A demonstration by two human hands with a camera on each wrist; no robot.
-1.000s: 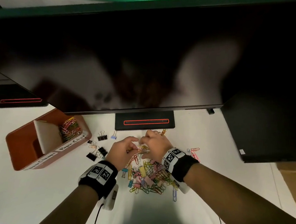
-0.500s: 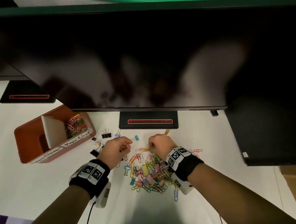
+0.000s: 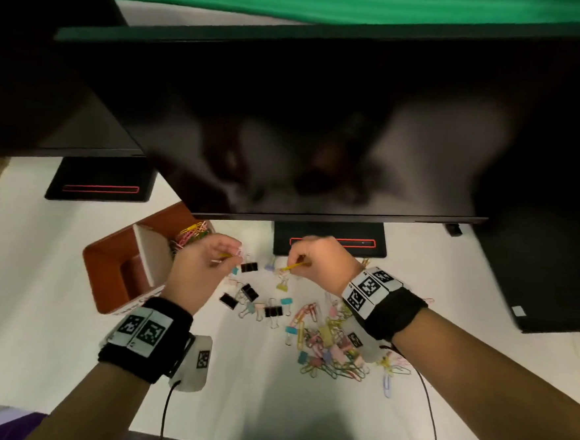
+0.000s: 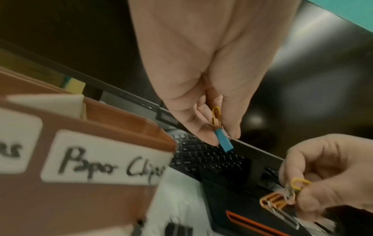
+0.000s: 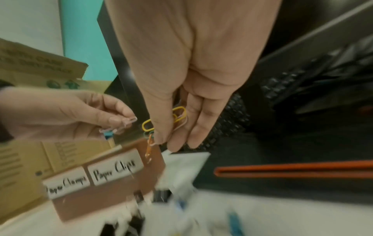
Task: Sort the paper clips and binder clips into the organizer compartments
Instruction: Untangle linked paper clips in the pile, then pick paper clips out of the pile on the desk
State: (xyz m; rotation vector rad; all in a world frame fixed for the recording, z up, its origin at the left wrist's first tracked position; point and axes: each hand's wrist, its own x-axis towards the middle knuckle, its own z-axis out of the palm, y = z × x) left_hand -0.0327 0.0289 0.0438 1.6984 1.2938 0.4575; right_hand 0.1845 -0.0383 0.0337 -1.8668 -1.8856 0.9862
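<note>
My left hand (image 3: pixel 225 256) hovers beside the brown organizer (image 3: pixel 113 269) and pinches a small blue binder clip (image 4: pixel 223 142) by its wire handle, together with a pink paper clip (image 5: pixel 129 120). To its right, above the table, my right hand (image 3: pixel 296 263) pinches a bunch of linked paper clips (image 5: pixel 177 114), yellow, orange and pink. The organizer's compartment labelled "Paper Clips" (image 4: pixel 105 164) holds several coloured paper clips (image 3: pixel 191 235). Its other label reads "Paper Clamps" (image 5: pixel 66 183). A mixed pile of clips (image 3: pixel 328 339) lies under my right wrist.
Black binder clips (image 3: pixel 249 268) and pastel ones (image 3: pixel 282 285) lie scattered between the organizer and the pile. A large dark monitor (image 3: pixel 323 119) overhangs the table, its stand (image 3: pixel 330 240) just behind my right hand. A cardboard box (image 5: pixel 30 71) stands at the left.
Both hands have lifted off the pile and pulled apart, each holding clips. My left hand has moved left to the organizer's paper clip side; the right hand has risen in front of the monitor stand.
</note>
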